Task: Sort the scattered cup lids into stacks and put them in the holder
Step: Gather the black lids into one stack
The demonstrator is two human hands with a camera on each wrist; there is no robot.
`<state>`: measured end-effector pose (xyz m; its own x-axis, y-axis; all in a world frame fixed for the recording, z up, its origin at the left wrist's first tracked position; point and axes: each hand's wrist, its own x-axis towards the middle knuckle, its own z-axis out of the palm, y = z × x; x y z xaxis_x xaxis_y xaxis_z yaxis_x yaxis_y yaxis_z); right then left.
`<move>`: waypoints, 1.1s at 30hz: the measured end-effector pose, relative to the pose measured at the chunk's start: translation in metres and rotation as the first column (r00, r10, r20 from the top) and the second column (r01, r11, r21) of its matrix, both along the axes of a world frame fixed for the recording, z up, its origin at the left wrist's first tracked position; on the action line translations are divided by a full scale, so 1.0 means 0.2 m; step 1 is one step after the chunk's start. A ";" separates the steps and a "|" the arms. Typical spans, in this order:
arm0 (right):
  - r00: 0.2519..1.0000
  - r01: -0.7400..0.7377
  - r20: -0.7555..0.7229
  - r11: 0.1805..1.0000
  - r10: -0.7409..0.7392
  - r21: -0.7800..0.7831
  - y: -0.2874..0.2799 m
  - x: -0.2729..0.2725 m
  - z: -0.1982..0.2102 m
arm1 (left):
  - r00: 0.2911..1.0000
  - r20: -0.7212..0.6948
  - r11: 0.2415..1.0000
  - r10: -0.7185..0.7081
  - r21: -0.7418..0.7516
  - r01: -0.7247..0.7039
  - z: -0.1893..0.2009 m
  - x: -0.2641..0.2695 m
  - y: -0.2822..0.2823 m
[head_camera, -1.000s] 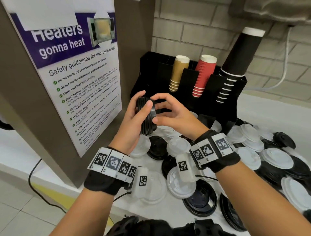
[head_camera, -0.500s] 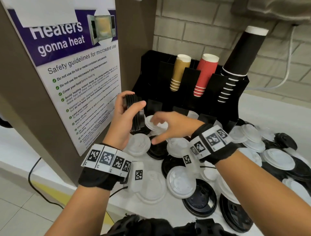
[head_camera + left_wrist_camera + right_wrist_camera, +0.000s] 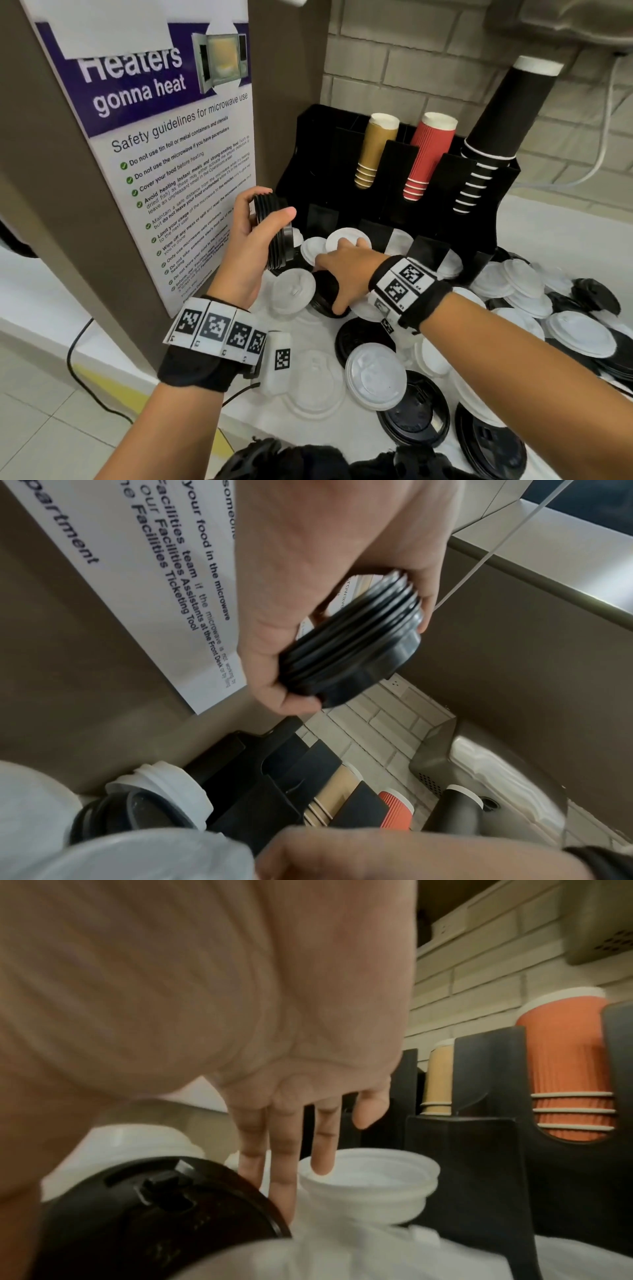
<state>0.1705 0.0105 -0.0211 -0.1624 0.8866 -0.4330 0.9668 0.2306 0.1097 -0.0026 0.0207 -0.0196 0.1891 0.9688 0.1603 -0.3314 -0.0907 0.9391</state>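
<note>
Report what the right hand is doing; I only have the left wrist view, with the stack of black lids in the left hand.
Observer: The right hand reaches down with straight fingers; one fingertip sits inside an upturned white lid.
Operator: Name the nearest black lid.
Observer: A single black lid lies beside that white lid, against the other fingers.
Operator: Tell me what remains.
Observer: The head view shows many scattered lids, black and white, on the counter right of the holder.
</note>
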 end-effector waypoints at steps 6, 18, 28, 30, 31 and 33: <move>0.932 0.132 -0.347 0.989 -0.101 0.066 0.00 0.09 0.10 | 1.000 -0.002 1.000 -0.004 -0.015 0.004 0.00 0.02 0.00; 0.208 0.319 -0.974 0.948 -0.095 -0.024 -0.19 0.14 0.21 | 0.994 0.044 0.990 -0.101 -0.094 0.105 0.00 0.09 -0.03; 0.142 0.306 -0.990 0.951 0.002 0.045 -0.22 0.05 0.20 | 0.974 0.100 0.974 -0.206 -0.072 0.213 0.01 0.13 -0.05; 0.161 0.283 -0.987 0.958 0.005 0.051 -0.22 0.05 0.21 | 0.966 0.079 0.965 -0.245 -0.072 0.251 0.01 0.12 -0.05; 0.166 0.278 -0.986 0.960 -0.001 0.046 -0.21 0.06 0.21 | 0.963 0.072 0.962 -0.258 -0.071 0.263 0.01 0.11 -0.05; 0.171 0.268 -0.985 0.963 -0.005 0.041 -0.21 0.06 0.22 | 0.961 0.066 0.960 -0.267 -0.069 0.272 0.01 0.11 -0.05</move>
<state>0.1831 -0.0317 0.0222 -0.2006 0.9717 0.1250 0.3307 0.1873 -0.9250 0.0188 0.0104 -0.0169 0.4379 0.8929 0.1049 -0.3855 0.0811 0.9191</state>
